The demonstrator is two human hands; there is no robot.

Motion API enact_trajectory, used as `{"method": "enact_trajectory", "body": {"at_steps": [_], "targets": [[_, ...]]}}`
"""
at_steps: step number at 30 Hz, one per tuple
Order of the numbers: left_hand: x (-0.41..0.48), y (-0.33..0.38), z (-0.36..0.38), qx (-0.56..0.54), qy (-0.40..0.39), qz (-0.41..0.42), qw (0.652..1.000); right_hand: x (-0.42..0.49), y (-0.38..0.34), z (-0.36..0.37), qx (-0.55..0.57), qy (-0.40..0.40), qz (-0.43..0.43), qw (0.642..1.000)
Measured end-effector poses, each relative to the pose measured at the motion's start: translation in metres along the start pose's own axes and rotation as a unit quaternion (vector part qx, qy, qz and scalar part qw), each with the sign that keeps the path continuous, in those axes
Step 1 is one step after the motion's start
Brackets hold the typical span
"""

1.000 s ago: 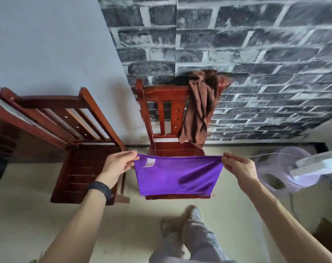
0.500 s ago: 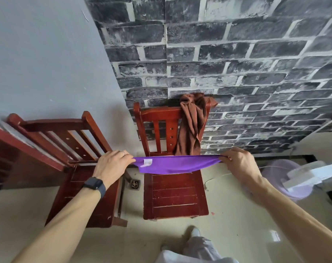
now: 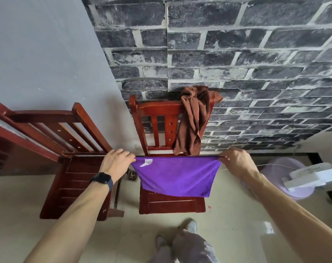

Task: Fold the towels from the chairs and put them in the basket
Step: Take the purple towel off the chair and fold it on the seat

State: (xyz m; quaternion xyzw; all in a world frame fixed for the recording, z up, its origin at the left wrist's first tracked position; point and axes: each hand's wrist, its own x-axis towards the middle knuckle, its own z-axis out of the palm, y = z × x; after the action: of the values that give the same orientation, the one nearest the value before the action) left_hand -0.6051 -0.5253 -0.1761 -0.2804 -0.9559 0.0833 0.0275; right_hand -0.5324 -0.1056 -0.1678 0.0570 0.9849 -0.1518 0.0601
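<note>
Purple towel (image 3: 175, 176): held spread in the air over the seat of the chair (image 3: 170, 203), top edge taut, lower edge hanging loose; white tag near its upper left corner.
Left hand (image 3: 116, 162): pinches the towel's top left corner, at the chair's left side; watch (image 3: 102, 179) on the wrist.
Right hand (image 3: 237, 162): pinches the top right corner, at the chair's right side. The hands are well apart.
Brown towel (image 3: 194, 122): bunched, draped over the right end of the chair's backrest.
Second chair (image 3: 79, 179): just left of the chair, angled.
Fan (image 3: 294, 179): right of the chair.
</note>
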Motion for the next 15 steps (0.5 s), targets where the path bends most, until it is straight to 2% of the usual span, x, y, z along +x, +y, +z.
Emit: {"method": "enact_trajectory", "body": {"at_steps": [4,11,15], "targets": [[0.025,-0.001,0.017,0.01,-0.011,-0.02,1.0,0.025,0.009,0.015,0.007,0.008,0.007,1.0],[0.026,-0.005,0.033,-0.008,0.02,-0.014,1.0,0.027,0.018,0.042,0.039,0.073,-0.018,0.996],[-0.003,0.007,0.057,-0.015,0.016,0.021,1.0,0.011,0.022,0.069,0.045,0.052,-0.003,0.998]]}}
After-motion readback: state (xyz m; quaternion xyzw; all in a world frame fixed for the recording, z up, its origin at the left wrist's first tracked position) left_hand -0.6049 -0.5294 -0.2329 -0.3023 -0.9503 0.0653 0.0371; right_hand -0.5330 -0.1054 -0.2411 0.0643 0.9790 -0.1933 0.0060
